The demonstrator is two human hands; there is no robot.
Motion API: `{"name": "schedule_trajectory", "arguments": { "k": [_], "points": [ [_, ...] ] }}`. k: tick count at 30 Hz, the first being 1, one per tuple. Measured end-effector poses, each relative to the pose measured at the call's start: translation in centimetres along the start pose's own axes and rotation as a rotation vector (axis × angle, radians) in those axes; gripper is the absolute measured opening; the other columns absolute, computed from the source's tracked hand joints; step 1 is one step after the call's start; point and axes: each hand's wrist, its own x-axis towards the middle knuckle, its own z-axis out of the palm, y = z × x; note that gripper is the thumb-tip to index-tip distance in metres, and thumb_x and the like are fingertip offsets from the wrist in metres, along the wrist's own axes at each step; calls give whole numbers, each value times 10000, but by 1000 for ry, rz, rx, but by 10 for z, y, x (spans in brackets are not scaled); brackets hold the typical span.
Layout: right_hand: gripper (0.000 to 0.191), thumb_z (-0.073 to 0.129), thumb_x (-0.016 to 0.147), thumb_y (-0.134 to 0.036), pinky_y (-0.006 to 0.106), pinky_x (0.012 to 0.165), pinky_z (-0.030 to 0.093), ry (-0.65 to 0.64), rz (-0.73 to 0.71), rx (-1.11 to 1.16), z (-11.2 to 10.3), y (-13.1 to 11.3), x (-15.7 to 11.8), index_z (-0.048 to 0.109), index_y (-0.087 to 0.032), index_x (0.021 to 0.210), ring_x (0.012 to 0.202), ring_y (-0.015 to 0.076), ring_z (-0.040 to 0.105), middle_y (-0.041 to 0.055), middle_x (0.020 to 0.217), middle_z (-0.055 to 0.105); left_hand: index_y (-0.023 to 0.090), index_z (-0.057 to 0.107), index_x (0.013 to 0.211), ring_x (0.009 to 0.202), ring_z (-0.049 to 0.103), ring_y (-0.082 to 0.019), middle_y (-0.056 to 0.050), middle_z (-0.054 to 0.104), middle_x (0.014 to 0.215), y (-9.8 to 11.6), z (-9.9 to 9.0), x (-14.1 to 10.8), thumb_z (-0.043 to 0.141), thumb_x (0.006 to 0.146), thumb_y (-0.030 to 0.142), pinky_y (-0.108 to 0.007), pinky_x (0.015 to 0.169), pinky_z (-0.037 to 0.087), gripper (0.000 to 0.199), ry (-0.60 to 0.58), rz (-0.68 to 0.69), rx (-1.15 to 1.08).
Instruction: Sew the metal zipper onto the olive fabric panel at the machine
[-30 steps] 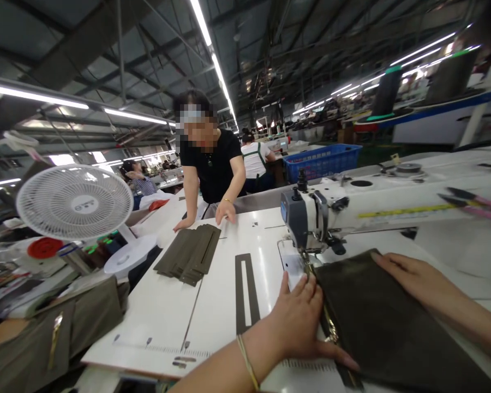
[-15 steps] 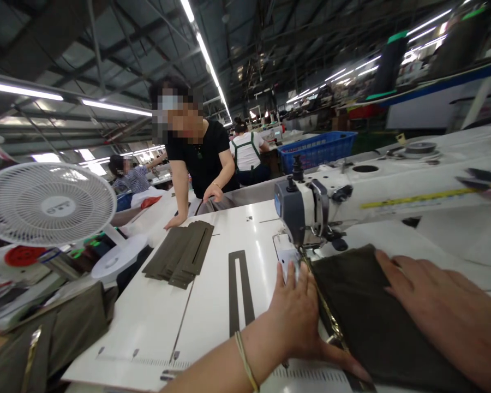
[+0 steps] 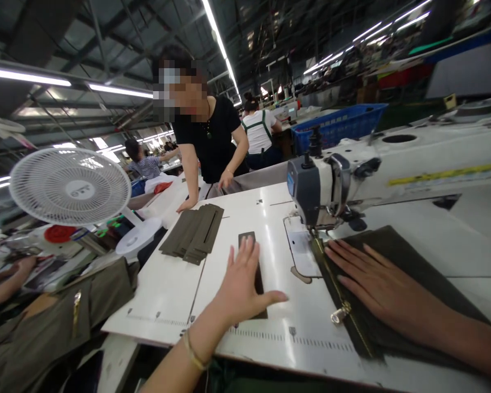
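Right hand [image 3: 376,284] flat & open on olive zippered fabric [image 3: 413,273] by sewing machine [image 3: 331,191]; left hand [image 3: 241,284] open, grip empty, on slotted strip [image 3: 249,240] on bench [image 3: 167,289].

Fabric panel [image 3: 405,262] lies right of slotted strip [image 3: 257,278]; sewing machine [image 3: 331,188] behind both.

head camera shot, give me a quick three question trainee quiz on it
1. True or false: the right hand lies flat on the dark fabric.
2. What does the left hand cover? A) the fan B) the dark strip on the table C) the blue basket
3. What runs along the fabric's left edge?

Key: 1 true; 2 B; 3 a zipper.
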Motion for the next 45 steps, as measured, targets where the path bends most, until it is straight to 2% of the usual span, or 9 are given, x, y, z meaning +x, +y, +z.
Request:
{"name": "schedule_trajectory", "arguments": {
  "k": [5,8,12,21,25,31,35,40,45],
  "points": [
    [445,391,966,-183,494,1067,450,-1,-175,252,-30,-6,13,659,-346,1283,1307,261,511,55,1407,563,108,211,1572,1503,74,-407,-251,103,1613,-18,15,-69,672,825,669,-693,1179,86,1041,-17,-14,110],
    [448,426,960,-145,400,971,525,-118,-290,378,-39,-8,15,708,-411,1184,1242,234,563,19,1322,621,140,195,1580,1503,90,-410,-247,115,1616,-10,24,-83,641,837,698,-712,1170,70,1030,4,30,107],
    [336,488,999,-259,393,950,537,-232,-168,627,-35,-5,10,744,-461,1080,1247,241,558,7,1310,624,142,146,1589,1501,27,-443,-271,68,1622,-4,23,-85,732,689,771,-741,1150,33,1245,-73,8,102],
    [516,420,1011,-464,494,964,522,-472,-22,893,-46,-6,25,746,-280,654,1122,276,610,93,1114,641,329,310,1537,1507,149,-406,-153,226,1633,-5,32,-98,732,706,161,-698,1177,79,947,-3,156,119],
    [387,458,1000,-423,499,990,511,-443,-40,727,-46,-4,25,765,-311,792,1186,285,596,69,1239,629,292,367,1508,1511,141,-396,-141,160,1656,-4,27,-92,662,738,157,-700,1171,129,835,9,193,66],
    [382,424,1013,-415,448,999,533,28,31,262,-12,19,11,677,-208,1210,1179,274,625,133,1309,634,173,541,1369,1335,492,-332,-201,547,1373,-3,24,-65,615,822,135,-655,1143,308,554,158,189,-5],
    [450,417,1010,-375,453,994,542,20,-91,64,3,28,7,589,-175,1375,1228,280,590,115,1408,560,176,646,1245,1391,432,-377,-199,514,1448,-15,31,-35,693,820,182,-623,1102,399,428,231,209,-4],
    [462,448,993,-326,400,949,576,50,-185,-80,-12,11,7,543,-191,1425,1208,250,607,73,1420,545,172,718,1067,890,724,-222,-89,749,985,-25,31,-6,514,835,13,-382,838,619,347,461,247,0],
    [606,448,990,-318,381,918,585,131,-164,-96,-14,-11,-6,287,-250,1570,1199,249,611,49,1470,486,146,622,1256,1023,721,-200,-127,730,1162,10,37,10,495,936,132,-304,870,605,345,690,520,-23]
  ]
}}
